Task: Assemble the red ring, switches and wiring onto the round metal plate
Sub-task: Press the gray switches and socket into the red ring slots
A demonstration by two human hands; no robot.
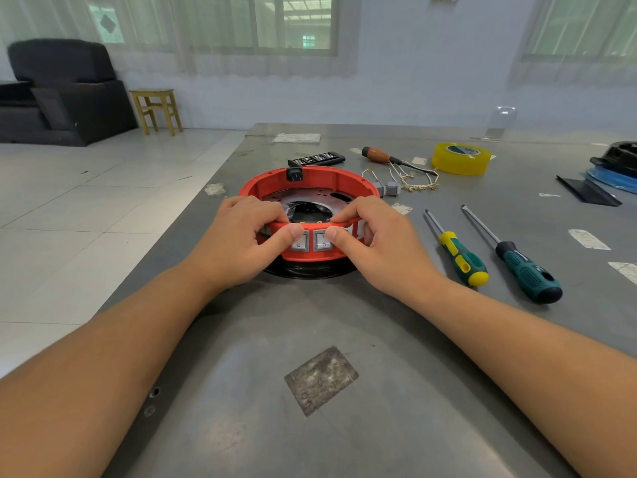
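The red ring [331, 181] sits on the round metal plate [303, 198] in the middle of the grey table. Two grey rocker switches [312, 241] are set side by side in the ring's near wall. My left hand [241, 239] grips the near wall, thumb pressing the left switch and fingers curled over the rim. Mirroring it, my right hand [372, 243] pinches the wall with its thumb on the right switch. A black socket [294, 174] sits in the ring's far wall. Loose white wiring [410, 181] with more grey switches [389, 188] lies to the right of the ring.
Two screwdrivers [462, 257] [524, 267] lie right of my right hand. Farther back are a wooden-handled tool [382, 156], a yellow tape roll [461, 158], a black bit case [317, 159] and dark and blue parts [613, 174] at the right edge. The table's left edge runs diagonally near my left arm.
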